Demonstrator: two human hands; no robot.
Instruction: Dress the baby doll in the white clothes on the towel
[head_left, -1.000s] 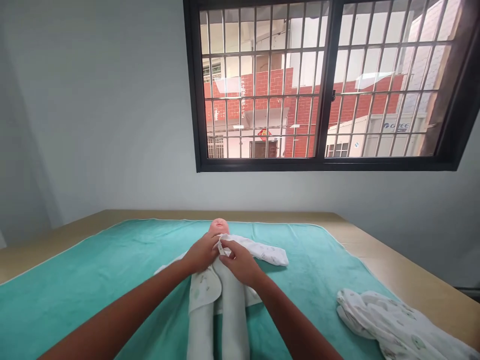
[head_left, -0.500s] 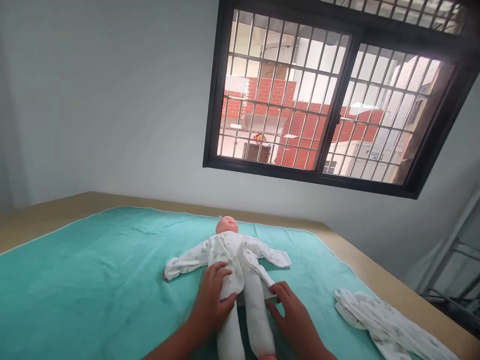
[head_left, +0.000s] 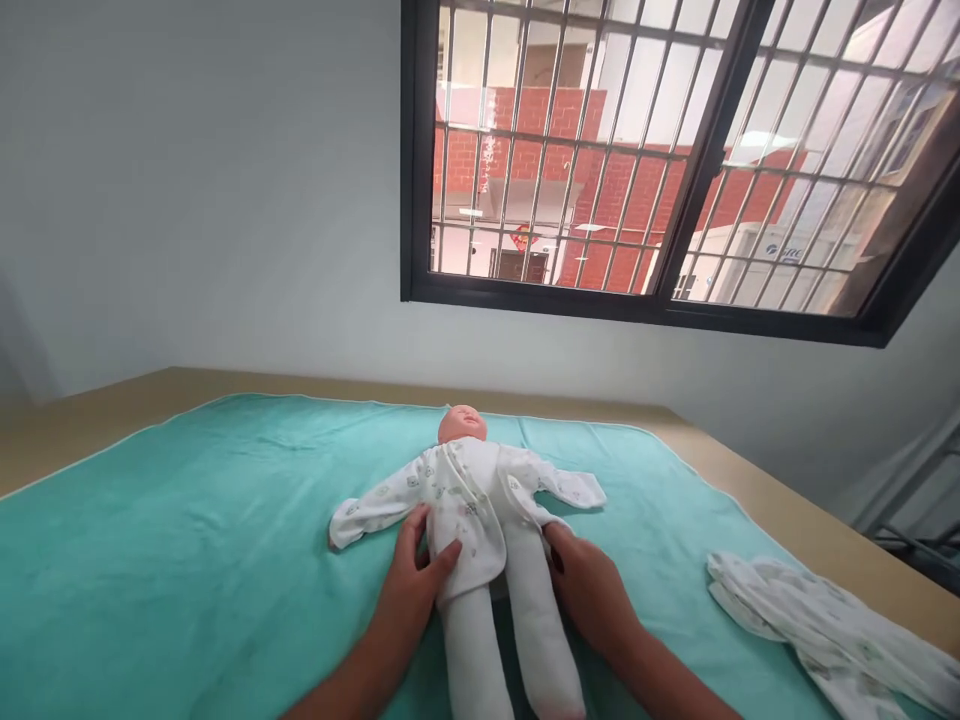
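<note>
A baby doll [head_left: 463, 424] lies on its back, head toward the wall, on a turquoise blanket [head_left: 247, 560]. It wears a white printed baby jacket [head_left: 469, 515], one front panel laid over the chest, and white leg coverings [head_left: 474, 650]. My left hand [head_left: 416, 575] rests at the jacket's left side, thumb on the fabric and fingers spread apart. On the other side, my right hand [head_left: 592, 585] has its fingers curled on the jacket's right lower edge. Part of that edge is hidden by the hand.
A crumpled white printed garment [head_left: 832, 625] lies on the blanket at the right. Beneath the blanket is a wooden tabletop [head_left: 742, 470], with a grey wall behind it. A barred window [head_left: 660, 305] is above, and a metal frame [head_left: 915, 480] stands at far right.
My left hand has slid from the jacket's front to its left side. My right hand has moved up along the jacket's right edge, fingers curled in closer. The camera view has tilted down.
</note>
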